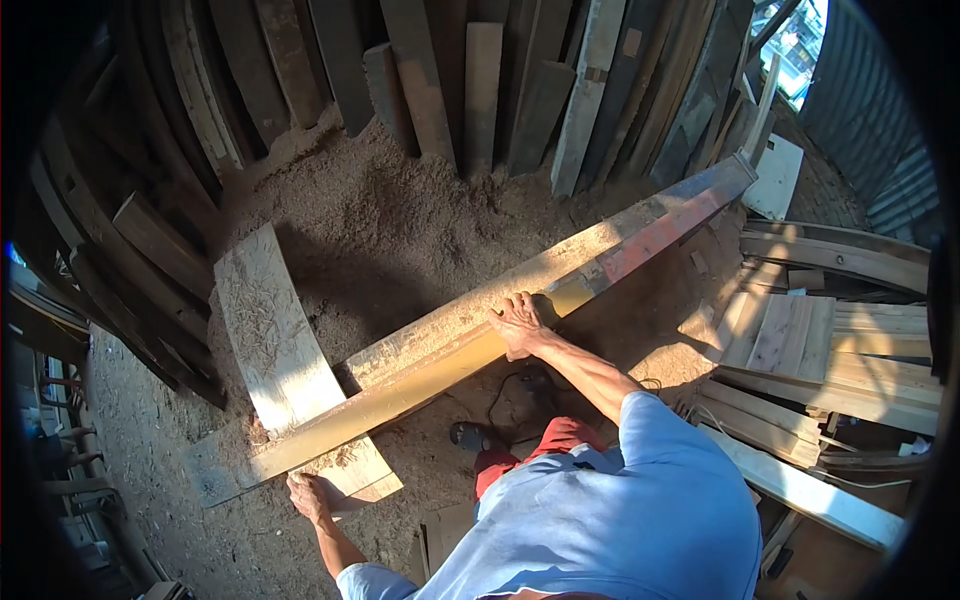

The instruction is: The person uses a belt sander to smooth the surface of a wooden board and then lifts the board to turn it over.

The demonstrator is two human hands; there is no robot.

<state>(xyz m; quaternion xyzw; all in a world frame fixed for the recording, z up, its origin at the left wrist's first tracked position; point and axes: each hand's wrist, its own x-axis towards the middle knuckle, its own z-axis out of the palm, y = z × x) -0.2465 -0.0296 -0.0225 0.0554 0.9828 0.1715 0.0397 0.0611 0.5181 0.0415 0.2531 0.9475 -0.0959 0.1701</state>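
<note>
A long, heavy wooden beam (440, 368) runs slantwise in front of me, from the near left up to the far right. Its side is yellowish, with a reddish stretch farther along, and wood dust covers its upper face. Over its top edge, near the middle, my right hand (521, 326) is closed. A pale wide board (275, 310), strewn with shavings, lies crosswise under the beam and sticks out on both sides. My left hand (309, 496) is closed at the left edge of its near end, just below the beam; some fingers are hidden.
A large heap of sawdust (385, 190) spreads beyond the beam. Upright planks (483, 95) lean in a row at the back and left. Stacked boards (790, 335) lie at the right, near a long white-faced plank (800, 490). A dark cable (497, 398) lies by my foot.
</note>
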